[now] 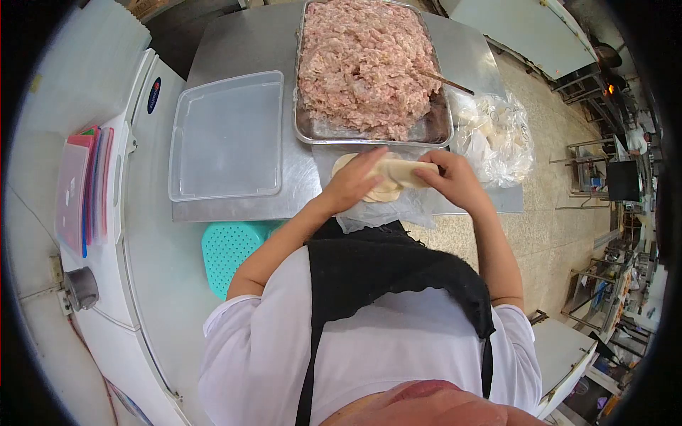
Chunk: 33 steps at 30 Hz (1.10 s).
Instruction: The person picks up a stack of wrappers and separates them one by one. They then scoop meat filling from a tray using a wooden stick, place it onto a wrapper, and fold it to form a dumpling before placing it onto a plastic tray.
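Observation:
Round, pale dough wrappers point(388, 190) lie in a loose pile on a plastic sheet point(419, 213) at the table's front edge. My right hand point(455, 182) pinches dough wrappers point(408, 172) by their right end, thumb and fingers closed on them, above the pile. My left hand point(353, 183) rests over the left side of the dough, its fingers stretched out and slightly blurred. Just beyond both hands stands a metal tray point(369, 140) heaped with pinkish minced meat point(366, 67). A thin stick-like handle point(455, 84) pokes out of the meat's right side.
A translucent plastic box point(227, 135) sits on the steel table point(234, 42) to the left. Right of the tray lies a clear bag point(495, 142) with pale pieces inside. A turquoise perforated plastic item point(231, 252) is below the table edge, beside a white refrigerator point(160, 234).

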Each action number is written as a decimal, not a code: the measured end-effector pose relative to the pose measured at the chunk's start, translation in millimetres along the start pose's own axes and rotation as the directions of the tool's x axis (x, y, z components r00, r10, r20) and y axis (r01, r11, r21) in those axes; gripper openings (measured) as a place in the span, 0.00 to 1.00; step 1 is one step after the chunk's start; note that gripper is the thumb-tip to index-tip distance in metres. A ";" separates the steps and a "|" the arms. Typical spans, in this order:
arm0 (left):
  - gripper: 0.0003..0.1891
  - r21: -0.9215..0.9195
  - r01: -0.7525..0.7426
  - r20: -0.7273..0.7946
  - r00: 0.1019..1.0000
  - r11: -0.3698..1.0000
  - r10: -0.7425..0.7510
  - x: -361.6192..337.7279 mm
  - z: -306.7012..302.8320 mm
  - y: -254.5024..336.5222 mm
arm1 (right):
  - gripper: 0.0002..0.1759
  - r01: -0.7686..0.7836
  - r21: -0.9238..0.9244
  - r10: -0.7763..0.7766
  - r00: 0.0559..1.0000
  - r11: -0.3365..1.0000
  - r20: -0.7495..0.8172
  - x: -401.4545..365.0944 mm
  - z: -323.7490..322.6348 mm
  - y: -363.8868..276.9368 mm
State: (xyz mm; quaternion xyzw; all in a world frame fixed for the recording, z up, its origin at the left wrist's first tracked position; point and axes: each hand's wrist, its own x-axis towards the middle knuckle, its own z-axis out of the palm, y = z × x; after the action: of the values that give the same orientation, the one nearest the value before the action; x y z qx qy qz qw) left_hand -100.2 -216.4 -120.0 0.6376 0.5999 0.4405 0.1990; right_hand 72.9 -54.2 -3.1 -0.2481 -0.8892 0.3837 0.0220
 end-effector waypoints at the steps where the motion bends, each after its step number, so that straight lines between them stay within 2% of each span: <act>1: 0.24 -0.168 0.095 -0.062 0.992 0.981 -0.107 -3.1 -3.1 -2.9 | 0.13 0.022 0.147 -0.020 1.000 0.989 -0.020 1.9 3.1 -4.4; 2: 0.22 -0.336 0.174 -0.105 0.970 0.926 -0.221 -6.5 -5.5 -6.1 | 0.13 0.026 0.146 -0.023 0.999 0.989 -0.022 7.0 11.0 -4.4; 3: 0.22 -0.334 0.172 -0.108 0.970 0.927 -0.219 -11.4 -4.2 -13.0 | 0.14 0.051 0.135 -0.049 0.999 0.990 -0.011 14.5 24.9 2.6; 4: 0.21 -0.191 0.125 -0.160 0.975 0.974 -0.156 -17.0 -1.2 -21.1 | 0.14 0.075 0.124 -0.076 0.997 0.989 0.001 19.5 37.7 14.4; 5: 0.20 -0.040 0.081 -0.202 0.976 0.996 -0.088 -18.1 -2.7 -19.7 | 0.17 0.222 -0.225 -0.249 0.963 0.949 -0.099 19.5 46.6 14.3; 6: 0.20 -0.036 0.085 -0.206 0.974 0.996 -0.090 -20.3 -3.1 -17.4 | 0.17 0.229 -0.223 -0.255 0.962 0.948 -0.096 15.8 46.8 16.5; 8: 0.20 -0.031 0.171 -0.348 0.922 0.985 -0.171 -27.1 -3.0 -5.2 | 0.20 0.239 -0.355 -0.299 0.946 0.904 -0.124 8.2 45.8 12.9; 12: 0.18 0.113 0.218 -0.419 0.895 0.969 -0.153 -18.6 -6.4 18.9 | 0.18 0.327 -0.229 -0.350 0.934 0.917 -0.069 12.4 50.5 17.1; 14: 0.18 0.107 0.184 -0.416 0.901 0.977 -0.124 -9.4 -0.2 25.9 | 0.15 0.286 0.047 -0.286 0.958 0.957 -0.007 26.5 65.5 35.1; 18: 0.20 -0.006 0.238 -0.374 0.900 0.971 -0.223 -10.6 12.3 18.9 | 0.13 0.342 -0.068 -0.342 0.940 0.937 0.005 42.2 57.1 86.8; 20: 0.21 0.078 0.264 -0.354 0.909 0.961 -0.221 -13.9 14.0 17.5 | 0.13 0.372 -0.098 -0.360 0.925 0.923 0.122 41.8 44.5 102.6; 22: 0.21 0.136 0.280 -0.403 0.892 0.950 -0.205 -15.1 14.0 23.8 | 0.13 0.386 -0.043 -0.379 0.918 0.921 0.118 33.4 34.7 105.7; 24: 0.21 0.200 0.299 -0.446 0.875 0.933 -0.185 -11.8 9.7 36.8 | 0.12 0.361 -0.008 -0.360 0.932 0.933 0.034 28.0 20.8 92.1; 27: 0.22 0.278 0.324 -0.431 0.884 0.904 -0.184 -0.4 11.4 51.1 | 0.12 0.375 0.023 -0.376 0.924 0.927 0.076 28.8 -1.0 69.0; 29: 0.23 0.418 0.246 -0.314 0.943 0.875 -0.115 12.2 16.5 53.5 | 0.13 0.390 0.055 -0.394 0.915 0.919 0.091 31.0 -7.0 60.2; 33: 0.24 0.452 0.336 -0.324 0.925 0.827 -0.199 13.0 33.0 37.9 | 0.14 0.457 0.087 -0.465 0.874 0.885 0.141 42.8 -10.1 54.0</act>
State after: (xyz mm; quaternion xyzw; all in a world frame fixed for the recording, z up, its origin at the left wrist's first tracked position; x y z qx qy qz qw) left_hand -52.8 -202.8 -103.8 0.5116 0.7980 0.3184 0.0061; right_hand 60.6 3.7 -39.9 0.0027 -0.9116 0.4081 0.0489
